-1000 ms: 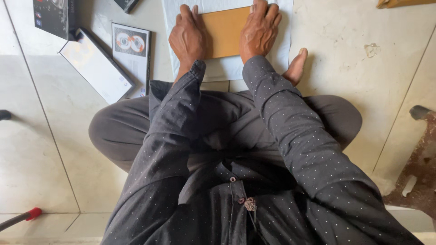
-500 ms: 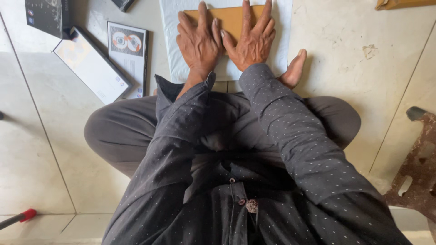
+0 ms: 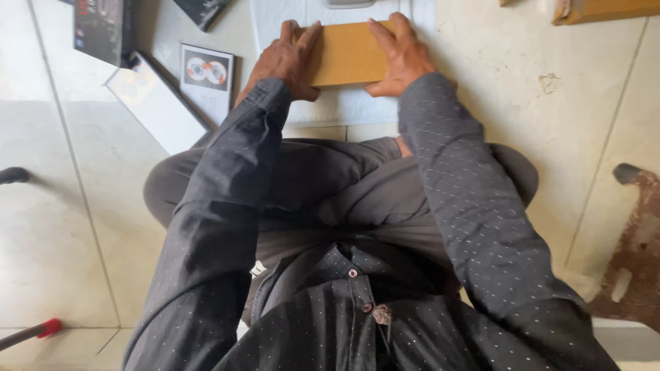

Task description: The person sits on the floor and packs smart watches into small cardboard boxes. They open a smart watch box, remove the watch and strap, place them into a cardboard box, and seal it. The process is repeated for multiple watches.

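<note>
Compared with half a second ago, the two hands are lying farther apart: then they were pressing side by side on top of the flat brown cardboard packet (image 3: 347, 53), and now each is sitting at one short end of it. The left hand (image 3: 285, 60) is covering the packet's nine o'clock end, fingers loosely spread and pointing to twelve o'clock, flat on the surface rather than curled round anything. The right hand (image 3: 401, 56) is bracketing the three o'clock end, fingers spread wide, thumb lying along the near edge. Whether either hand is actually gripping the edges cannot be told; both are touching the packet.

The packet is lying at twelve o'clock from the seated person, on a pale sheet (image 3: 344, 106) spread over the tiled floor (image 3: 62, 247). Its long axis is running nine to three o'clock, straight across between the two hands, and both hands are equally near to it.

Count: one brown packet between the hands, one pale sheet. At ten o'clock are lying one disc case (image 3: 206, 74) showing two discs, one long white box (image 3: 155, 103) and one dark box (image 3: 100, 31). At two o'clock, one further brown carton (image 3: 605, 9) is showing at the frame's edge.
</note>
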